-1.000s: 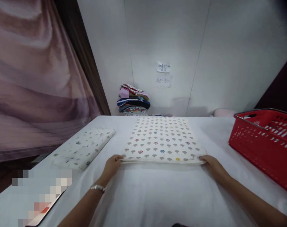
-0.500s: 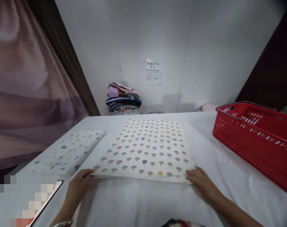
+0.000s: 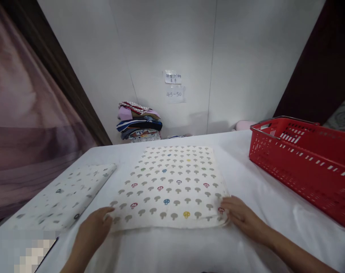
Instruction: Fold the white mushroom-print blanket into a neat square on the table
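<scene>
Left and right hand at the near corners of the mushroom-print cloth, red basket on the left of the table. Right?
Wrong side: the head view shows the basket on the right of the table. The left hand and right hand are at the near corners of the cloth.

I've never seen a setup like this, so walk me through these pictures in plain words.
There is no machine here: a person works with two bare hands, and every picture comes from one camera worn on their head, looking forward and down. A mushroom-print cloth lies flat on the white table. The left hand is at its near left corner, the right hand at its near right; whether they grip or only touch it is unclear. A second cloth lies to the left, a red basket to the right.
</scene>
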{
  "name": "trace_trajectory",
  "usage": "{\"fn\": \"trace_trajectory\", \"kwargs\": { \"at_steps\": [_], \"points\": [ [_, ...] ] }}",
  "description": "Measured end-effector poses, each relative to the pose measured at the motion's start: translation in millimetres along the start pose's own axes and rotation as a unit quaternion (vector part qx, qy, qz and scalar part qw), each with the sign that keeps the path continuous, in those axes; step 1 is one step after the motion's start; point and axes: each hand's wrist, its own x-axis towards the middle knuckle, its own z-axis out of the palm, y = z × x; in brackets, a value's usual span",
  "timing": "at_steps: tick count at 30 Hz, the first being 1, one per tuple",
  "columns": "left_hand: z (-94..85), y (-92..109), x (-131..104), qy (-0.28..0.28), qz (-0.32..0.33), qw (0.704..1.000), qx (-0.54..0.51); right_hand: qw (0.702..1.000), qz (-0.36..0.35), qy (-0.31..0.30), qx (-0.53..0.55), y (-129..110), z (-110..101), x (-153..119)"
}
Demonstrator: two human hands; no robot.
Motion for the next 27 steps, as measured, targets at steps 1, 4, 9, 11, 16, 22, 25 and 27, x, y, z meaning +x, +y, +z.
{"fn": "trace_trajectory", "kwargs": {
  "at_steps": [1, 4, 9, 11, 16, 22, 25, 27],
  "points": [
    [4.7, 16, 4, 0.029, 0.036, 0.999, -0.011, 0.999, 0.019, 0.024, 0.016, 9, -5, 12],
    [30.8, 74, 11, 0.081, 0.17, 0.98, -0.063, 0.987, 0.111, 0.097, 0.059, 48, -15, 61],
    [81.6, 150, -4, 0.065, 0.37, 0.927, -0.02, 0.943, 0.294, 0.143, 0.059, 118, -18, 146],
    [93.4, 159, -13, 0.044, 0.407, 0.912, 0.015, 0.932, 0.335, 0.134, 0.028, 140, -17, 172],
    [101.4, 154, -19, 0.053, 0.422, 0.902, 0.068, 0.917, 0.383, 0.112, -0.023, 179, -12, 218],
    [105.6, 150, -13, 0.099, 0.45, 0.883, 0.088, 0.891, 0.439, 0.081, -0.084, 204, -4, 256],
    [108.5, 149, -12, 0.113, 0.458, 0.876, 0.103, 0.89, 0.438, 0.058, -0.111, 209, 0, 266],
    [108.9, 149, -13, 0.108, 0.455, 0.878, 0.1, 0.893, 0.429, 0.049, -0.127, 209, 1, 269]
  ]
}}
